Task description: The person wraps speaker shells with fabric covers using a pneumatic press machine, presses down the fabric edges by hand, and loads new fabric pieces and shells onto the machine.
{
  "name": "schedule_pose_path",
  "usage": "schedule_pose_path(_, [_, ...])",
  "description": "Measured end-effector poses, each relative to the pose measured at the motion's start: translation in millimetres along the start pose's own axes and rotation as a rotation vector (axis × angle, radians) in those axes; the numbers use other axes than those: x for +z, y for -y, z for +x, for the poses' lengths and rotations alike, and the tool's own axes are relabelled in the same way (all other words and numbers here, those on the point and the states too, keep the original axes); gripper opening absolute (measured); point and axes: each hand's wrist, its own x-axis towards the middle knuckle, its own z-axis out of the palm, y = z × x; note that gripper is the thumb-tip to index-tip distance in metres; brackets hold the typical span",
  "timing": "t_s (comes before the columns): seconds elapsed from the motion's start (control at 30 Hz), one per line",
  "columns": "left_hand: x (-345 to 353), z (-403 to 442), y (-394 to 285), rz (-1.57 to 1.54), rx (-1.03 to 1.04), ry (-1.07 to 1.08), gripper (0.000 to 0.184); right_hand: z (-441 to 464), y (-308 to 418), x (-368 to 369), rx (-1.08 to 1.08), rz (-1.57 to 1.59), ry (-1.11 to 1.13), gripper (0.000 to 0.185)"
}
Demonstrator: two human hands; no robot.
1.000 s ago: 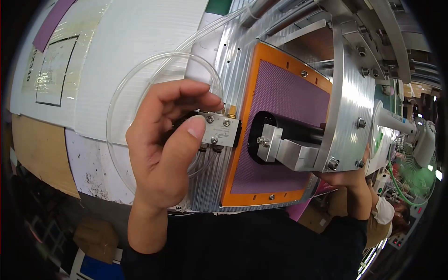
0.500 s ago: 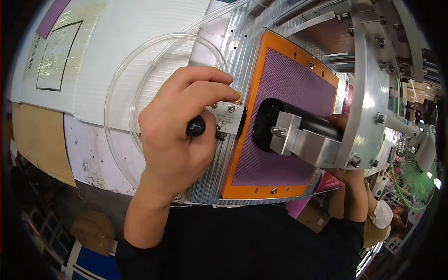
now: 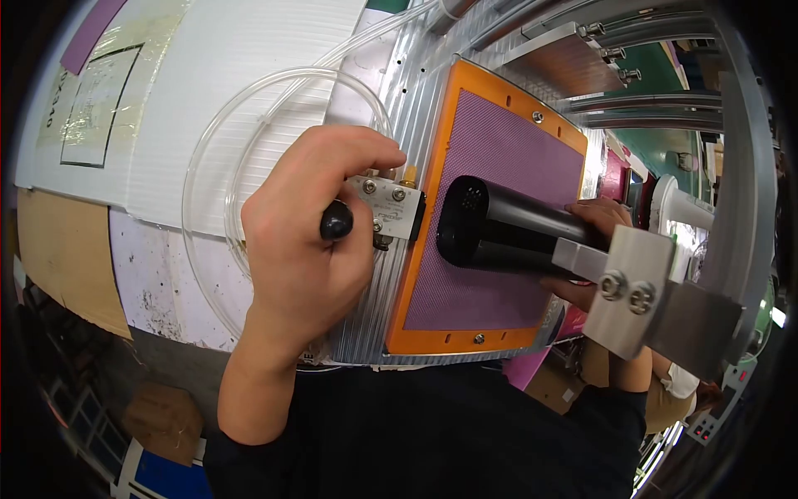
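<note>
Left hand (image 3: 303,237) curled round black-knobbed lever (image 3: 337,221). Black casing (image 3: 499,224) to its right, on purple mat (image 3: 509,129); right hand (image 3: 600,218) grips casing's far end, thumb and fingers astride.

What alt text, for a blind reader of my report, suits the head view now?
A person's left hand curls around a black knob beside a metal block, while the right hand holds a rounded black case over purple mesh in an orange frame.
</note>
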Motion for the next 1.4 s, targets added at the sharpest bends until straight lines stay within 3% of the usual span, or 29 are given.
schedule_pose_path(0.13, [-0.4,-2.2,-0.9,0.014,0.045,-0.047,0.039,3.1,-1.4,-9.0,-0.047,-0.003,0.076,0.075])
schedule_pose_path(0.33, [-16.5,-45.9,-43.9,0.317,0.223,-0.217,0.047,1.9,8.3,-12.5,0.018,-0.048,0.114,0.079])
schedule_pose_path(0.47, [-2.6,-82.2,-57.1,0.252,0.115,-0.017,0.034,8.8,23.6,-20.1,-0.18,0.119,0.118,0.092])
schedule_pose_path(0.63, [17.1,-91.5,-46.9,0.383,-0.062,0.11,0.021,-8.2,57.7,-19.0,-0.016,-0.088,0.293,0.089])
schedule_pose_path(0.77, [16.0,-89.4,-42.3,0.416,-0.101,0.17,0.024,-26.6,67.9,1.4,-0.217,-0.268,0.112,0.078])
schedule_pose_path(0.9, [15.0,-85.5,-40.8,0.393,-0.13,0.213,0.024,-28.7,62.8,10.7,-0.2,-0.308,0.049,0.073])
schedule_pose_path(1.0, [14.7,-80.9,-41.9,0.401,-0.127,0.243,0.023,2.6,58.2,-8.0,-0.19,-0.317,0.153,0.068])
schedule_pose_path(1.1, [16.7,-78.0,-41.5,0.241,-0.151,0.201,0.022,32.5,44.7,-25.6,-0.218,-0.392,0.254,0.064])
schedule_pose_path(1.4, [33.9,-67.0,-46.2,-0.16,-0.33,0.095,0.048,78.4,7.7,-37.5,-0.225,-0.21,0.466,0.078])
